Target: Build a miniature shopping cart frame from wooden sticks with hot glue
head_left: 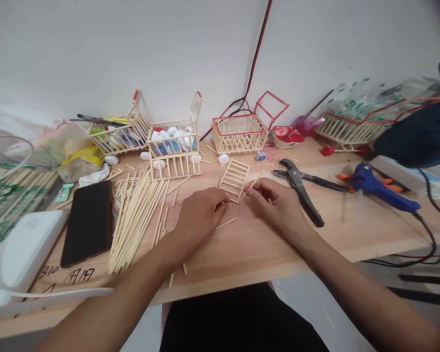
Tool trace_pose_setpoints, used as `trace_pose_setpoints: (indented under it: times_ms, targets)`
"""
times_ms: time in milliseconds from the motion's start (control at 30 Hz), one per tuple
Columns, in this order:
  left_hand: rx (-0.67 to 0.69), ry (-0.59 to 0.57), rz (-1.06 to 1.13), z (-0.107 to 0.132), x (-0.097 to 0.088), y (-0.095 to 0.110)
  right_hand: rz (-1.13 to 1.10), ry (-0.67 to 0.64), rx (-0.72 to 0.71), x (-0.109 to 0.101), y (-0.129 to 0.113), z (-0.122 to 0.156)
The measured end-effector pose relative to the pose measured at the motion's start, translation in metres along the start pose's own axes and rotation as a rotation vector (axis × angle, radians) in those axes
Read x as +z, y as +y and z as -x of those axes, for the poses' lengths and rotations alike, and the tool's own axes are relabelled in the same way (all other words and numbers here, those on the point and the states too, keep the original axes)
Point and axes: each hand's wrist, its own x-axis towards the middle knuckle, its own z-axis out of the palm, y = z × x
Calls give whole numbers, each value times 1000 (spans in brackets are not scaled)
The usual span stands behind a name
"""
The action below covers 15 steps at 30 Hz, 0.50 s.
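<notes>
A small ladder-like frame of wooden sticks (234,179) rests on the table in front of me. At its lower left corner, my left hand (203,212) has its fingers curled together and appears to hold the frame's edge; the exact contact is hidden. On the other side, my right hand (276,201) pinches a short wooden stick (257,180) between thumb and fingers, close against the frame's right edge. A loose stick (226,224) lies between my hands. Left of my left hand is a pile of long wooden sticks (141,220).
Stick-built carts (174,164) with white wheels and a red-trimmed cart (238,142) line the wall. Pliers-like cutters (300,188) and a blue glue gun (383,190) lie at right. A red paint cup (288,138) stands behind. At left are a phone (88,224) and a white power bank (25,249).
</notes>
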Motion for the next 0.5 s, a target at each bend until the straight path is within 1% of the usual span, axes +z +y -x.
trace_pose_setpoints:
  times_ms: [200, 500]
  targets:
    - [43, -30, -18, 0, 0, 2, 35, -8, -34, 0, -4, -1]
    - [103, -17, -57, 2, 4, -1, 60, -7, -63, 2, -2, 0]
